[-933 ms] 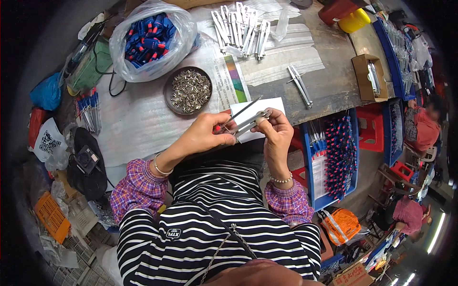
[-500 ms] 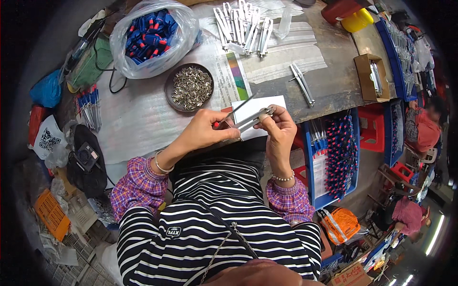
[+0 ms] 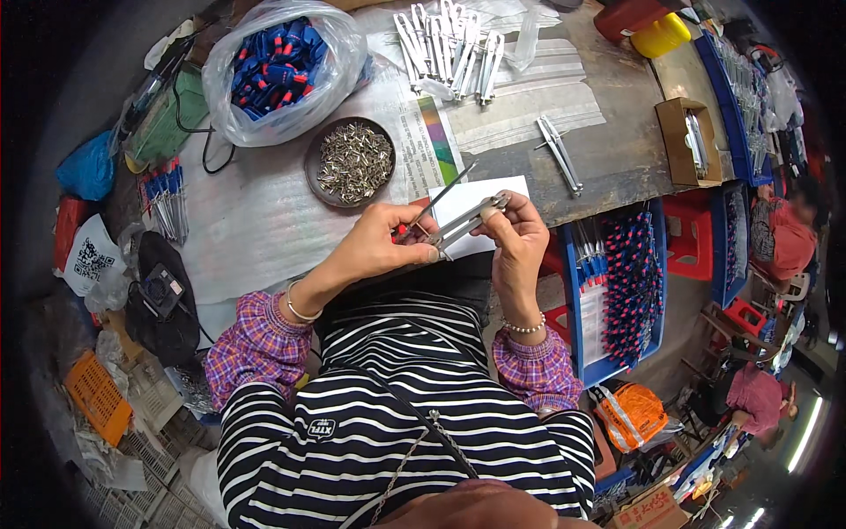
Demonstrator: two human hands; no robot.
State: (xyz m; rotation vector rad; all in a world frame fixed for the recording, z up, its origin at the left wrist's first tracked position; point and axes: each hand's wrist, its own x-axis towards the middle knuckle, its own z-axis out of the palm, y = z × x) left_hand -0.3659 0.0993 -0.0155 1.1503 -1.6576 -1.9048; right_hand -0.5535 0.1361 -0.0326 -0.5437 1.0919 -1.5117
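Between my hands, above the table's near edge, is a silver two-legged metal piece (image 3: 463,224) with its legs side by side. My right hand (image 3: 514,240) is closed on its far right end, thumb pressed on top. My left hand (image 3: 381,243) pinches at the other end and also holds a thin dark rod (image 3: 451,187) with a red end. The rod's tip points up and to the right, above the metal piece. What the left fingertips grip exactly is partly hidden. White paper (image 3: 493,189) lies behind the hands.
A round bowl (image 3: 314,181) of small metal pins stands beyond my left hand. Behind it sits a plastic bag (image 3: 345,70) of blue-and-red parts. Silver two-legged pieces (image 3: 454,53) lie at the back; another (image 3: 560,154) lies right. A blue tray (image 3: 573,309) holds blue-and-red items.
The thin dark rod has tilted slightly, its tip a little higher. My left fingers have shifted slightly on the metal piece, which both hands still hold in nearly the same place.
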